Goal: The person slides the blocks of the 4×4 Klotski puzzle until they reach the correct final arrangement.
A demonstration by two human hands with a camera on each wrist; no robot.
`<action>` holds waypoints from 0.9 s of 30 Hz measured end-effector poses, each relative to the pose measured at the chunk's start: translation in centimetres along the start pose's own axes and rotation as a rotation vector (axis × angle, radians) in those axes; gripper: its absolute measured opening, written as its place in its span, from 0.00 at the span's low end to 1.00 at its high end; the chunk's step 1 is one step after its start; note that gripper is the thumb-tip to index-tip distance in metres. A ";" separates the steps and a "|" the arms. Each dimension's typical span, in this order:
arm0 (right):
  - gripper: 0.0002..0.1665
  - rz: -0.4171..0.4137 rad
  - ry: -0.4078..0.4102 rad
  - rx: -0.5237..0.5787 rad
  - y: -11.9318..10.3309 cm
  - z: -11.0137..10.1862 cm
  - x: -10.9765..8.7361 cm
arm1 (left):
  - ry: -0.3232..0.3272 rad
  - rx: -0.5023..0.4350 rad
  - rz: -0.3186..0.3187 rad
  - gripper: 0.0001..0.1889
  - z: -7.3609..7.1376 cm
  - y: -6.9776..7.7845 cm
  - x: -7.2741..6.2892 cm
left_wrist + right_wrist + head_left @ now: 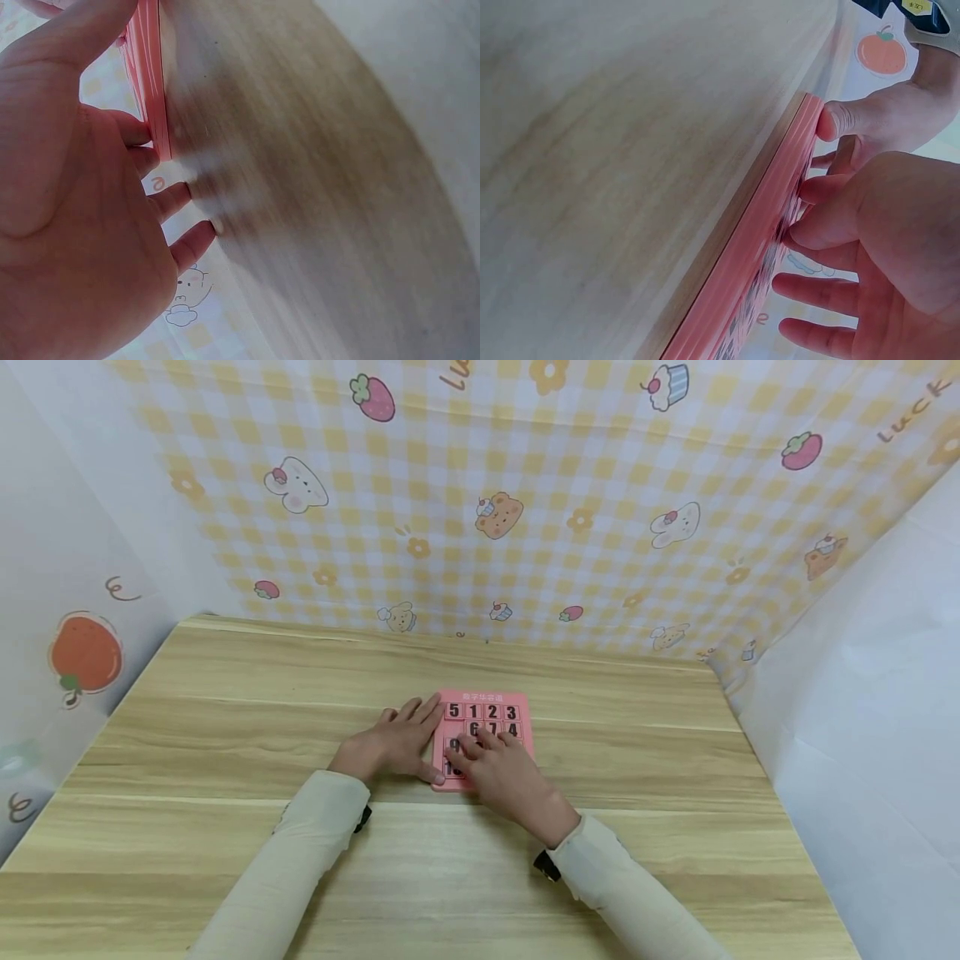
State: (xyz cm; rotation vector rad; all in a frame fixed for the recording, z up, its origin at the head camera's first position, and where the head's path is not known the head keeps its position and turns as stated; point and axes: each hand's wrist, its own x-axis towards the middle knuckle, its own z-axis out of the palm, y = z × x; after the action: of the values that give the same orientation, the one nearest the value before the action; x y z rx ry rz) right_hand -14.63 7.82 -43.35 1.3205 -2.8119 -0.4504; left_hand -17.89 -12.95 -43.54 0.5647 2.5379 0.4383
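Observation:
A pink number slide puzzle (pixel 486 697) lies flat on the wooden table. Its top row reads 5, 1, 2, 3; below are a gap at the left and the tiles 6, 7 and 4. My left hand (pixel 393 745) rests along the puzzle's left side, with the index finger by the upper corner and the thumb at the lower one. Over the lower tiles my right hand (pixel 510 781) reaches in, its thumb and a fingertip touching them near the number 9 tile (pixel 454 746). Several lower tiles are hidden under this hand. In the right wrist view the left thumb (pixel 838 121) touches the pink frame.
The wood-grain table (pixel 637 735) extends around the puzzle on all sides. A yellow checked cloth (pixel 450 468) with cartoon prints hangs behind it. Pale sheets stand at the left (pixel 45 527) and right (pixel 870 652) of the table.

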 end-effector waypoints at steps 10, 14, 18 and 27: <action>0.27 -0.003 0.024 -0.006 0.0 0.1 -0.1 | 0.000 0.004 0.000 0.61 0.1 0.1 0.1; 0.27 -0.004 0.025 -0.014 -0.1 0.1 -0.2 | 0.000 0.005 0.001 0.61 0.0 0.1 0.0; 0.27 -0.009 0.023 -0.025 0.0 0.1 -0.3 | 0.002 -0.003 0.007 0.61 -0.1 0.2 -0.1; 0.33 0.058 0.000 0.031 1.1 -0.4 0.6 | -0.001 0.002 0.003 0.62 0.0 0.0 0.1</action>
State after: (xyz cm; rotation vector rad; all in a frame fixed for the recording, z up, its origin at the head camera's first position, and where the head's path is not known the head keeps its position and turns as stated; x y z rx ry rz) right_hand -15.84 7.98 -42.78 1.2404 -2.8601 -0.4073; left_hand -17.97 -12.92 -43.57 0.5693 2.5370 0.4358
